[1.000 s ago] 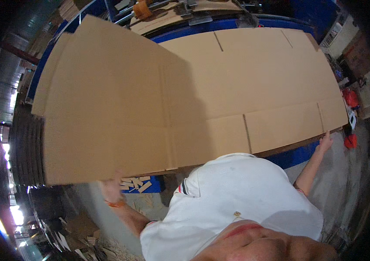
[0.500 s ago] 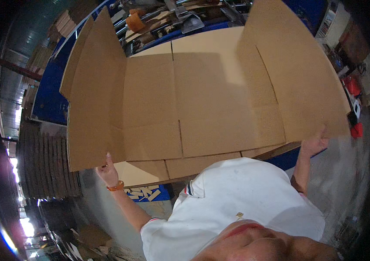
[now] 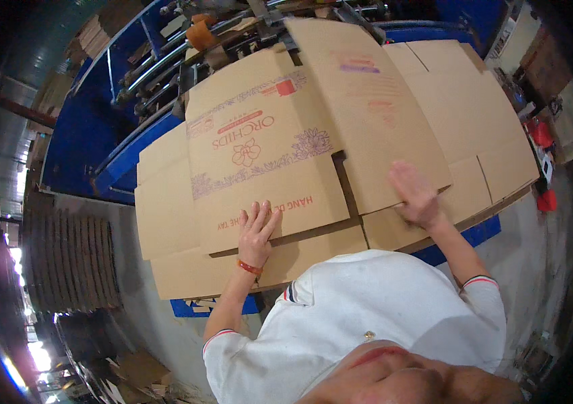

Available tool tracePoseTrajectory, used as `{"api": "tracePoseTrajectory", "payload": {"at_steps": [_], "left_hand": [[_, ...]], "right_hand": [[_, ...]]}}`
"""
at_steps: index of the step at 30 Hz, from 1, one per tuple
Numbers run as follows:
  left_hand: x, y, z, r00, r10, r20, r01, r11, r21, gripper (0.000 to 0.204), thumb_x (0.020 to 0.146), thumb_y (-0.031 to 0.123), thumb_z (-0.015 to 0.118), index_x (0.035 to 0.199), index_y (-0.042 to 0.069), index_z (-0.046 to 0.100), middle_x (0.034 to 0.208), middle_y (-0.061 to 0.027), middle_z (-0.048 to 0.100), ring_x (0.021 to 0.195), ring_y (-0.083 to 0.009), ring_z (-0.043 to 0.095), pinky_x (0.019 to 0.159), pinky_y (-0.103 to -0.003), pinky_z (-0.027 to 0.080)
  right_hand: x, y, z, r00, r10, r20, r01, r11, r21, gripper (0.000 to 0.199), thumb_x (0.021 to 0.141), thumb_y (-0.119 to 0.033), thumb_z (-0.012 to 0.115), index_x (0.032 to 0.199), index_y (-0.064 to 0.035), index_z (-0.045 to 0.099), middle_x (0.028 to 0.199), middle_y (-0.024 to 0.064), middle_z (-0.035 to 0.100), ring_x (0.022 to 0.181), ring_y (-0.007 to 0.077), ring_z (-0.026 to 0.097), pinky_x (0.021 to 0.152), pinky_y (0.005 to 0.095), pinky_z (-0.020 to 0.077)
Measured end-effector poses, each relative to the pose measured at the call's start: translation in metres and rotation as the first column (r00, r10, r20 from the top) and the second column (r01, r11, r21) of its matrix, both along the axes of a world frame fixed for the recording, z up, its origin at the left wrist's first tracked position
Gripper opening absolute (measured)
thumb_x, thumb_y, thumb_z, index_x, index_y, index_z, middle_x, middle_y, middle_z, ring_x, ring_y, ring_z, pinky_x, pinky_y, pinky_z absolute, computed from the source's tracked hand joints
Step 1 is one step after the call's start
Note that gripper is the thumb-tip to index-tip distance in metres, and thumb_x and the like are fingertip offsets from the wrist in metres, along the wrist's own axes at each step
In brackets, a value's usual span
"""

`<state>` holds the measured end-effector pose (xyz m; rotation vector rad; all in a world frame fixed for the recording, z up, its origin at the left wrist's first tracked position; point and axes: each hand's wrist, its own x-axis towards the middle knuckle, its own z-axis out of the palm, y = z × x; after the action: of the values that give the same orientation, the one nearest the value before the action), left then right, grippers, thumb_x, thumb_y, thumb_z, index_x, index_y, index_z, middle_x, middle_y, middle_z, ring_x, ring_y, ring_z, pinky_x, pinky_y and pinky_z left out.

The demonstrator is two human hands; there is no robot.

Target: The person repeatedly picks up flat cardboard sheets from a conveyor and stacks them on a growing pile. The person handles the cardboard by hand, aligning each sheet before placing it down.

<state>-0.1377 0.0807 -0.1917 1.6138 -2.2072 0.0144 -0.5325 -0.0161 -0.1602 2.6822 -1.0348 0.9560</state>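
Observation:
A brown cardboard box blank lies before me with both side panels folded inward. Its left panel (image 3: 249,172) carries a red flower and purple floral bands and lies nearly flat. The right panel (image 3: 380,121) has red and purple print and slants across toward the left one, a dark gap between them. My left hand (image 3: 257,236) rests open on the near part of the left panel, fingers spread. My right hand (image 3: 416,195), slightly blurred, lies open on the near end of the right panel. Underneath are larger plain cardboard sheets (image 3: 172,209).
Behind the cardboard stands a blue machine (image 3: 77,151) with metal rollers (image 3: 158,81) and an orange roller (image 3: 200,34). Stacked dark cardboard (image 3: 67,262) is on the left. Red objects (image 3: 544,200) lie at the right. Below the near edge shows a blue surface with cardboard scraps (image 3: 202,306).
Both side panels, upright before, are folded inward, so their printed faces show. My hands have moved from the outer edges toward the middle, going from gripping the panels to lying open on them.

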Motion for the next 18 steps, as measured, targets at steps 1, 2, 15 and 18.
{"api": "tracePoseTrajectory", "payload": {"at_steps": [1, 2, 15, 18], "left_hand": [[0.0, -0.003, -0.001, 1.0, -0.006, -0.01, 0.006, 1.0, 0.005, 0.066, 0.068, -0.012, 0.053, 0.128, 0.018, 0.057, 0.141, -0.0096, 0.044, 0.134, -0.0322, 0.036, 0.11, -0.053, 0.026], [-0.001, -0.003, -0.002, 1.0, -0.004, -0.021, 0.004, 1.0, 0.006, 0.067, 0.068, -0.012, 0.053, 0.128, 0.018, 0.057, 0.141, -0.0098, 0.045, 0.133, -0.0324, 0.037, 0.109, -0.054, 0.026], [0.034, -0.146, -0.009, 0.995, 0.025, 0.097, -0.013, 0.992, -0.126, 0.069, 0.071, -0.011, 0.053, 0.133, 0.02, 0.051, 0.137, -0.0086, 0.048, 0.128, -0.0317, 0.043, 0.103, -0.056, 0.032], [0.048, -0.19, -0.009, 0.962, 0.139, 0.236, -0.088, 0.973, -0.214, 0.057, 0.075, 0.001, 0.057, 0.13, 0.018, 0.052, 0.134, -0.0078, 0.051, 0.124, -0.0283, 0.047, 0.102, -0.053, 0.034]], "right_hand": [[0.005, 0.002, -0.006, 0.996, 0.003, -0.093, 0.001, 0.999, 0.038, 0.058, 0.076, -0.032, 0.069, 0.123, -0.003, 0.054, 0.129, 0.019, 0.054, 0.117, 0.0366, 0.053, 0.1, 0.0447, 0.0423], [0.009, 0.003, -0.01, 0.982, 0.018, -0.186, -0.004, 0.997, 0.072, 0.06, 0.073, -0.032, 0.071, 0.123, -0.0033, 0.055, 0.129, 0.0186, 0.053, 0.118, 0.0363, 0.052, 0.101, 0.0441, 0.0419], [0.045, -0.131, -0.035, 0.986, -0.048, -0.158, 0.049, 0.999, 0.004, 0.062, 0.074, -0.027, 0.069, 0.129, -0.0087, 0.048, 0.134, 0.0108, 0.049, 0.124, 0.0315, 0.046, 0.103, 0.0434, 0.0376], [0.068, -0.17, -0.028, 0.961, -0.15, -0.233, 0.148, 0.989, -0.025, 0.06, 0.081, -0.03, 0.065, 0.133, -0.0104, 0.044, 0.138, 0.0093, 0.046, 0.129, 0.0296, 0.04, 0.106, 0.0438, 0.0338]]}}
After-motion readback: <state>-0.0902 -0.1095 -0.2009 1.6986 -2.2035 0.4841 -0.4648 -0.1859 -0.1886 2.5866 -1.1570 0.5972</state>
